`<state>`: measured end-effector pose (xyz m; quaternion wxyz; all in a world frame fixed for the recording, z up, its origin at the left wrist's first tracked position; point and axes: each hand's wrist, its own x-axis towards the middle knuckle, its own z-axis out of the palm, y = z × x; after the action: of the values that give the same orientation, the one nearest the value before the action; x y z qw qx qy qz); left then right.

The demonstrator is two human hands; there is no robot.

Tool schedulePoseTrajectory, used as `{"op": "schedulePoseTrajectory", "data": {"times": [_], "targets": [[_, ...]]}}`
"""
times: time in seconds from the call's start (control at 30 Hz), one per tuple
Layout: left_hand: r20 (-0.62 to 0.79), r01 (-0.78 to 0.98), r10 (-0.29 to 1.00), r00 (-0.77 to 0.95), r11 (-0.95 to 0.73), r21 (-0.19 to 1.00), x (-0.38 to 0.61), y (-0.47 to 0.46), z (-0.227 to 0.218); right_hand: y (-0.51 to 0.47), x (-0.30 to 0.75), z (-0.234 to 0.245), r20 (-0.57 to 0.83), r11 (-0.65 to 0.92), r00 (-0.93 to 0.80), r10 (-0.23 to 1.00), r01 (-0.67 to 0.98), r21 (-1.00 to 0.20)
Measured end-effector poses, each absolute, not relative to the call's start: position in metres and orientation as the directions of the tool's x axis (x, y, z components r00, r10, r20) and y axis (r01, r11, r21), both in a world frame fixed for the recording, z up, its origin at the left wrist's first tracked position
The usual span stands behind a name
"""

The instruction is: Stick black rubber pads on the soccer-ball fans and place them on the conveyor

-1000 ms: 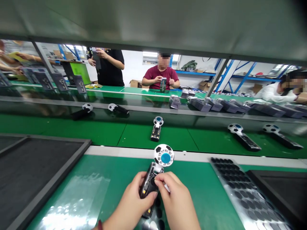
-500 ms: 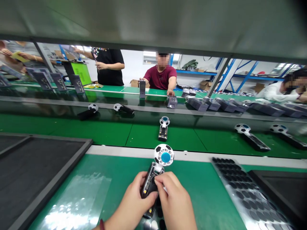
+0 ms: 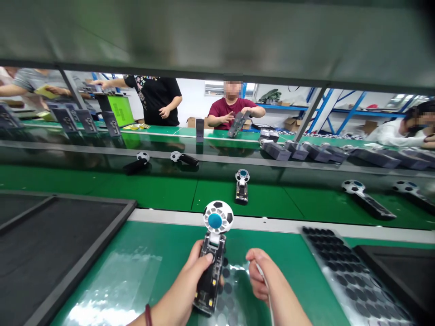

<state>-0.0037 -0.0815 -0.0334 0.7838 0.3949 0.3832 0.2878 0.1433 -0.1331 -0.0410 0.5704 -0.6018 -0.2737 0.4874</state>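
My left hand [image 3: 185,276] is wrapped round the dark, see-through handle of a small handheld fan [image 3: 212,271], its thumb on a round black spot near the top. The fan's head is patterned like a football, with a teal disc in the centre, and tilts up and away from me. To the right, apart from the fan, my right hand [image 3: 267,280] has its fingers curled in. A thin white strip [image 3: 265,281] shows along that hand, seemingly held in it. Beneath the fan lies a clear sheet [image 3: 231,299] with round dark stickers, partly hidden.
Another sheet of black round stickers [image 3: 343,267] lies at right, beside a black tray [image 3: 401,267]. At left are a dark framed tray [image 3: 84,258] and clear film [image 3: 122,276]. More fans [image 3: 242,192] rest on the green belt [image 3: 163,190]. Co-workers handle boxes opposite; a panel hangs overhead.
My right hand has moved off the fan to the right. My left hand has turned the fan more upright, its head shifting left. The co-worker opposite has lifted a box.
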Motion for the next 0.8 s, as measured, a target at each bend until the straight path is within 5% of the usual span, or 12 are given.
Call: {"op": "schedulePoseTrajectory", "data": {"times": [0.13, 0.4, 0.8], "targets": [[-0.395, -0.128, 0.776, 0.492, 0.514, 0.848, -0.002, -0.080, -0.031, -0.141, 0.139, -0.046, -0.304, -0.190, 0.238, 0.922, -0.407, -0.894], [-0.354, -0.133, 0.768, 0.534, 0.489, 0.862, -0.005, -0.077, -0.040, -0.151, 0.141, -0.044, -0.099, -0.150, 0.252, 0.963, 0.191, -0.970], [-0.326, -0.093, 0.705, 0.629, 0.486, 0.869, -0.006, -0.080, -0.036, -0.147, 0.131, -0.037, -0.098, -0.129, 0.186, 0.978, 0.165, -0.978]]}}
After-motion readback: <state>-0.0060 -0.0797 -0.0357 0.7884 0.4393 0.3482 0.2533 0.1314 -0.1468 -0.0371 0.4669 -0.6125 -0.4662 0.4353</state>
